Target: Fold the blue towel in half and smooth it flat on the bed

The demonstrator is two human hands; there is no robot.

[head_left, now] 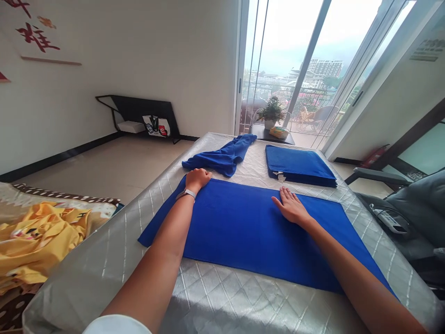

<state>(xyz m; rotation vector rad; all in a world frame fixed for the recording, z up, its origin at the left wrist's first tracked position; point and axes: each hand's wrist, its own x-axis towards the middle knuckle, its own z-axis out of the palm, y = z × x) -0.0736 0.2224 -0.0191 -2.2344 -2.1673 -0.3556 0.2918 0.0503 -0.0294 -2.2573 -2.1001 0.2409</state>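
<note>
A blue towel (239, 227) lies spread flat across the silver quilted table cover. My left hand (198, 179), with a watch band at the wrist, is closed at the towel's far edge, left of the middle; its fingertips are hidden. Flat on the cloth, near the same edge but further right, rests my right hand (291, 206) with fingers stretched out. Just beyond my left hand is a crumpled blue towel (222, 157). A stack of folded blue towels (299, 164) with white tags sits past my right hand.
Quilted silver cover (222, 283) drapes over the table. Yellow fabric (45, 241) lies at the left. A dark chair (413, 218) with a power strip (389, 220) stands right. Behind are a potted plant (271, 113), a tissue pack (279, 132) and glass doors.
</note>
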